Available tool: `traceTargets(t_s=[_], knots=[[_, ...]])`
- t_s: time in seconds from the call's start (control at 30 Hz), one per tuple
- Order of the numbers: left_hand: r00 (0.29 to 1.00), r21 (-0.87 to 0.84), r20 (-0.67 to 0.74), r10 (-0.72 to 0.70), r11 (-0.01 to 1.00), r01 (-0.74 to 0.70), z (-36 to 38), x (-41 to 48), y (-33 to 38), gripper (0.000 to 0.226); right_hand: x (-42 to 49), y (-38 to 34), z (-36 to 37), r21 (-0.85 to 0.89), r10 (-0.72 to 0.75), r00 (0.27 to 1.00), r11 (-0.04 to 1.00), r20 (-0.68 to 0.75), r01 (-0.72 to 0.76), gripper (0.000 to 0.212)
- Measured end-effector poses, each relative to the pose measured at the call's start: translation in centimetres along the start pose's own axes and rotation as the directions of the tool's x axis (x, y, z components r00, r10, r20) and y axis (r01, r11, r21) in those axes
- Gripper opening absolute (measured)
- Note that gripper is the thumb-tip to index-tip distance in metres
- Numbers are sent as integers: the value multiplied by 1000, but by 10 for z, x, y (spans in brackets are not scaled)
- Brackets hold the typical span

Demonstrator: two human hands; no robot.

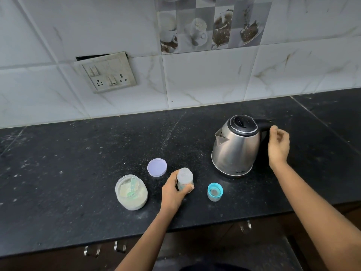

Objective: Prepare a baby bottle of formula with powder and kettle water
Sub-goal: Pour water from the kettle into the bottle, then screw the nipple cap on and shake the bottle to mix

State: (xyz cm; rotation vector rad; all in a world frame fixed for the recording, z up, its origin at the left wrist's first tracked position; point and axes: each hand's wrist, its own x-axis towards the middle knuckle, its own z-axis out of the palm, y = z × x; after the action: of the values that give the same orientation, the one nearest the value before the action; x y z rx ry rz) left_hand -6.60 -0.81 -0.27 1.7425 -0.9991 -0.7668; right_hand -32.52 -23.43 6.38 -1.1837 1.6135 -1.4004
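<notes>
A small clear baby bottle (184,178) stands upright and uncapped on the black counter (78,163), and my left hand (173,192) grips its lower body. Its teal teat cap (214,191) lies on the counter to the right. An open jar of pale formula powder (131,192) with a green scoop inside stands to the left, its lilac lid (157,167) lying behind it. A steel kettle (237,145) with a black lid stands at the right, spout facing left. My right hand (278,145) is at the kettle's black handle, fingers loosely curled beside it, not clearly closed round it.
A tiled wall with a switch and socket panel (106,73) rises behind the counter. The counter's front edge runs just below my forearms, with cabinet handles (245,225) underneath. Bare counter stretches to the far left and behind the jar.
</notes>
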Motion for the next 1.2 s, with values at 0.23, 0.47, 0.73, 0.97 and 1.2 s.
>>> traceTargets(t_s=[0.23,0.47,0.73,0.97,1.2], knots=[[995,43,-57,-85,995,88,3,-11,-6,85,-131,50,-15,-106,-259,925,949,276,298,43],[983,130,-185,-15,991,40,22,-48,-9,64,-172,62,-16,-232,-139,710,887,690,399,80],[999,156,33,-4,988,-2,42,-48,-5,51,-183,53,1,-204,-102,688,915,719,349,52],[978,198,199,69,974,-109,60,-35,1,51,-186,48,2,-204,-11,683,951,730,233,53],[984,171,174,43,982,-74,63,-34,1,50,-187,34,-1,43,-39,729,999,683,14,46]])
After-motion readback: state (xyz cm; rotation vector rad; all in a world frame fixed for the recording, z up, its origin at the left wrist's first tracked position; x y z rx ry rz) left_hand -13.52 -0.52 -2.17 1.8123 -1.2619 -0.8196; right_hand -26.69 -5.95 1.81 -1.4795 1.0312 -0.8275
